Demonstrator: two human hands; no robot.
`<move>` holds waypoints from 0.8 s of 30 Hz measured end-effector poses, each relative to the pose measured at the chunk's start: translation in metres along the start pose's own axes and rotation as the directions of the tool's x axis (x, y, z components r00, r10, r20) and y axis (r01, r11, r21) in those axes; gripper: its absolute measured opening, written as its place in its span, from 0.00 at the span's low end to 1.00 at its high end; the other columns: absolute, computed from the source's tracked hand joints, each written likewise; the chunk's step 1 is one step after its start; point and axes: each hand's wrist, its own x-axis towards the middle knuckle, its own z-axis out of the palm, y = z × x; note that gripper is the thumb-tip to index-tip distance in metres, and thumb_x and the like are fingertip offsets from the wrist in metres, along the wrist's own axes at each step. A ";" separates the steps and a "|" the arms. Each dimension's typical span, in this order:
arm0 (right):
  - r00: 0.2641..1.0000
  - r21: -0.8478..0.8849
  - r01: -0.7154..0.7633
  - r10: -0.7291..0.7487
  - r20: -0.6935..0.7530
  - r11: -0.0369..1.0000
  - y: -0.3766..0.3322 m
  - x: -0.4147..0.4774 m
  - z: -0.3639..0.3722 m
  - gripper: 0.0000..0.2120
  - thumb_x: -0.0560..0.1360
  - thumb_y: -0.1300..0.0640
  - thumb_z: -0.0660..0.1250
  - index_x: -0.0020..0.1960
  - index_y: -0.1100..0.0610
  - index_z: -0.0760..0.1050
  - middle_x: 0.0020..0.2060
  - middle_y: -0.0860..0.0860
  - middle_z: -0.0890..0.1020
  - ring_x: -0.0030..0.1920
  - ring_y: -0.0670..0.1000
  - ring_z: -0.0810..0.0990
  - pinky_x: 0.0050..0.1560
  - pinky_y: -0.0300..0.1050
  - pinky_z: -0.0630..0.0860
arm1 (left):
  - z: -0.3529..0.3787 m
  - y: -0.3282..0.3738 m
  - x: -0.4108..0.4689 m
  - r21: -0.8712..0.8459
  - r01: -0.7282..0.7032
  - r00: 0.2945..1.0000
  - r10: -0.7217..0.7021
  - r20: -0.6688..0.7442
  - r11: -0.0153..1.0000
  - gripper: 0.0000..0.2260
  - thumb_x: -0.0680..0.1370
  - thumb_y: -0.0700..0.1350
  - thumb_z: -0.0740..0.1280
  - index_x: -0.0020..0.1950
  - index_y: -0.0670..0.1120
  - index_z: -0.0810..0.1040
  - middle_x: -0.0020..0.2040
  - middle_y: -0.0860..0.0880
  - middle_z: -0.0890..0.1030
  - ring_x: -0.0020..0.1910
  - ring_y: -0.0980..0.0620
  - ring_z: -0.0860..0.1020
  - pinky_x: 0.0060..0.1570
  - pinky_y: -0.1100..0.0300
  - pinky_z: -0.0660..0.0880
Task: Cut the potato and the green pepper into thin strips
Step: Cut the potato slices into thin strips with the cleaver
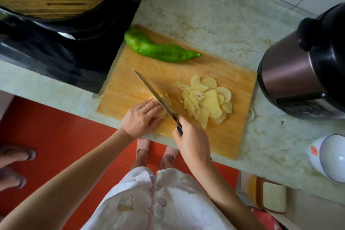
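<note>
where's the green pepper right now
Head view: the green pepper lies whole on the cutting board, at its far left corner beside the stove, beyond the knife.

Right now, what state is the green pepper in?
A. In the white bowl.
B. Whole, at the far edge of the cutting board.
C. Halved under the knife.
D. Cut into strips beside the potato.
B: the green pepper lies whole at the cutting board's far edge; the knife in the right hand is on potato slices held by the left hand.
</note>
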 end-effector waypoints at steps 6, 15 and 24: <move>0.999 -0.039 0.010 -0.008 0.046 0.999 0.002 -0.008 -0.012 0.18 0.79 0.56 0.59 0.69 0.52 0.69 0.46 0.54 0.84 0.46 0.54 0.81 0.39 0.44 0.71 | -0.002 0.001 0.002 -0.027 0.000 1.000 0.000 0.017 1.000 0.14 0.80 0.51 0.62 0.56 0.41 0.78 0.53 0.43 0.82 0.51 0.43 0.81 0.58 0.59 0.72; 0.998 -0.063 -0.035 0.038 0.043 0.997 -0.002 -0.009 -0.005 0.18 0.79 0.56 0.59 0.68 0.52 0.69 0.44 0.54 0.83 0.45 0.54 0.81 0.36 0.41 0.65 | -0.001 0.000 0.001 -0.006 0.013 0.999 -0.012 0.044 1.000 0.16 0.80 0.51 0.62 0.54 0.40 0.82 0.54 0.44 0.82 0.51 0.43 0.82 0.57 0.58 0.73; 0.999 -0.047 -0.023 0.024 0.030 0.999 -0.001 -0.002 0.000 0.17 0.78 0.56 0.60 0.67 0.54 0.71 0.45 0.55 0.83 0.46 0.55 0.81 0.37 0.41 0.65 | -0.002 -0.001 0.001 -0.019 0.004 1.000 -0.003 0.031 1.000 0.14 0.81 0.52 0.62 0.56 0.42 0.78 0.53 0.44 0.82 0.50 0.43 0.81 0.57 0.59 0.73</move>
